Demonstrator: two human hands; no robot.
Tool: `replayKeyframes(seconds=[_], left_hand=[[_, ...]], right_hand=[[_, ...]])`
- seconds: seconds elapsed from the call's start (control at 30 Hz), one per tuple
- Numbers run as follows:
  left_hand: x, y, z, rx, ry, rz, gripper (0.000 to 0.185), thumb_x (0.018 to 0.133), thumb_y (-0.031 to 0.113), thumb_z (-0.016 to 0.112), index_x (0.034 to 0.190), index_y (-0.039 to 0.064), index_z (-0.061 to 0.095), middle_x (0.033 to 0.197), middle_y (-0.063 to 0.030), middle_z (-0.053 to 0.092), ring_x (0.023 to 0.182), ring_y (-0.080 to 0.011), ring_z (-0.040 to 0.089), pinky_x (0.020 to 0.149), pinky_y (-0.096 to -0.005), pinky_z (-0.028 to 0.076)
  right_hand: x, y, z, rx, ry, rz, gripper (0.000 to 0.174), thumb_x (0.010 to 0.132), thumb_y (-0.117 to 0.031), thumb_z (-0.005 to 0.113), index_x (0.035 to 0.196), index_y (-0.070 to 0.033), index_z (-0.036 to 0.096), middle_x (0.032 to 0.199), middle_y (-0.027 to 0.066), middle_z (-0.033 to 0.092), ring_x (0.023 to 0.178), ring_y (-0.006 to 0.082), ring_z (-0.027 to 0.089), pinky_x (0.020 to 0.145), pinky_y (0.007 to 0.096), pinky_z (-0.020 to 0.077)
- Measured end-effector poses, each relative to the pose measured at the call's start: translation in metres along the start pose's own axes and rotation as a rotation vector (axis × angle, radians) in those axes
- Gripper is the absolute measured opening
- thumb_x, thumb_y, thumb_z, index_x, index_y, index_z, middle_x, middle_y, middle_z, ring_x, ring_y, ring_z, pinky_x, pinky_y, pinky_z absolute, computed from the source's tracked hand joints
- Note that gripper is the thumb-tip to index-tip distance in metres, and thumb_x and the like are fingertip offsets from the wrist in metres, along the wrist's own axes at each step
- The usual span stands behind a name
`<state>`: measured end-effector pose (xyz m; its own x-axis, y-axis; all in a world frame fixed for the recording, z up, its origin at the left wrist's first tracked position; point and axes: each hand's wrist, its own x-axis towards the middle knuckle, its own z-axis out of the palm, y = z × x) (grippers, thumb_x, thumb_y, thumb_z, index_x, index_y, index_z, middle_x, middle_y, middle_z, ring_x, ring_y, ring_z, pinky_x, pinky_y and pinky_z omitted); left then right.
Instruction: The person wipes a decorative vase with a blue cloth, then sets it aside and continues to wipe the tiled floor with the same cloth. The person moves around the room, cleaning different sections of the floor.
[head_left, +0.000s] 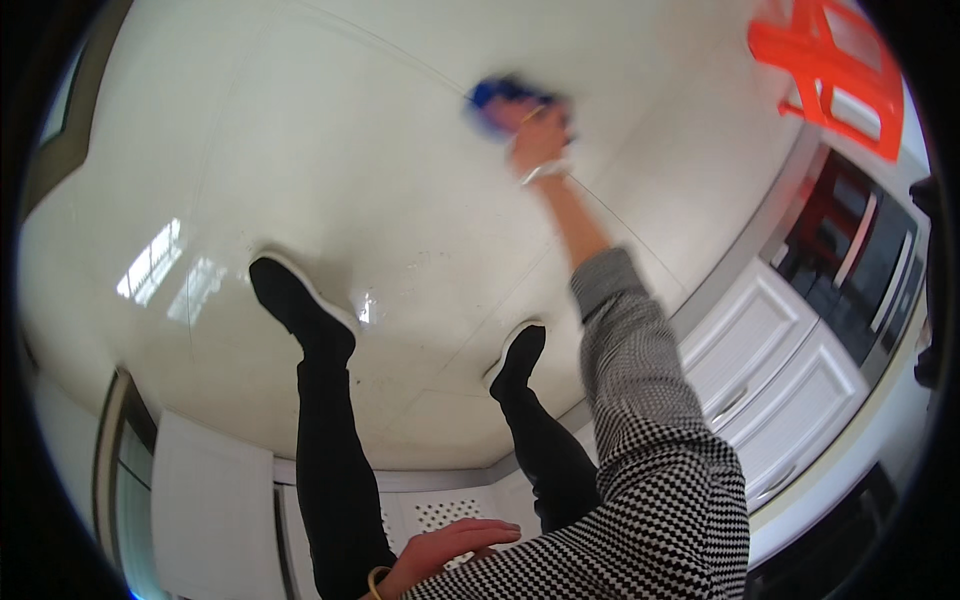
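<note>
A blurred dark blue cloth (491, 101) is in my right hand (538, 133), on or just over the pale, glossy tiled floor (360, 135) at the upper middle of the head view. The right arm reaches out far past my shoes, with a pale bracelet at the wrist. My left hand (457, 544) is low in the view near my thigh, with a gold-coloured bangle at its wrist and the fingers stretched together; its palm is hidden, and nothing shows in it.
An orange-red plastic stool (814, 75) stands at the upper right. White cabinet doors (750, 337) and a black built-in appliance (840, 225) line the right side. My black shoes (292, 296) rest on the floor. A framed glass door (112, 465) is at the lower left.
</note>
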<state>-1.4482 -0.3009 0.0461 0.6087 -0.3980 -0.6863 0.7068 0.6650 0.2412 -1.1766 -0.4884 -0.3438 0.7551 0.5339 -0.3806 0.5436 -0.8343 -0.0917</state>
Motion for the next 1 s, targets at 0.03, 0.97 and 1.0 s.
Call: replayKeyframes(seconds=[0.03,0.97,1.0], left_hand=[[0.006,-0.008,0.006,0.057,-0.051,-0.064,0.037,0.089,0.018,0.063,0.122,0.001,0.059,0.12,-0.0151,0.061,0.113,-0.0267,0.058,0.097,-0.0368,0.045],[0.094,-0.221,0.025,0.388,0.503,-0.521,0.025,0.094,0.011,0.055,0.115,-0.001,0.062,0.107,-0.0102,0.067,0.096,-0.019,0.065,0.076,-0.0302,0.055],[0.089,-0.234,0.028,0.376,0.562,-0.527,0.027,0.093,0.011,0.055,0.116,-0.001,0.061,0.108,-0.011,0.066,0.097,-0.0204,0.065,0.076,-0.0313,0.055]], right_hand=[[-0.047,-0.023,0.021,0.03,-0.089,-0.067,0.054,0.082,-0.015,0.052,0.129,-0.041,0.05,0.131,0.0055,0.051,0.119,0.0438,0.039,0.089,0.0669,0.0364],[-0.229,-0.009,0.048,0.723,-0.464,-0.042,0.04,0.084,-0.016,0.054,0.111,-0.044,0.065,0.126,-0.0019,0.053,0.125,0.0424,0.036,0.1,0.0615,0.0306],[-0.216,0.018,0.032,0.609,-0.29,0.055,0.043,0.082,-0.014,0.054,0.111,-0.043,0.065,0.127,-0.0016,0.055,0.124,0.0411,0.039,0.099,0.0584,0.0331]])
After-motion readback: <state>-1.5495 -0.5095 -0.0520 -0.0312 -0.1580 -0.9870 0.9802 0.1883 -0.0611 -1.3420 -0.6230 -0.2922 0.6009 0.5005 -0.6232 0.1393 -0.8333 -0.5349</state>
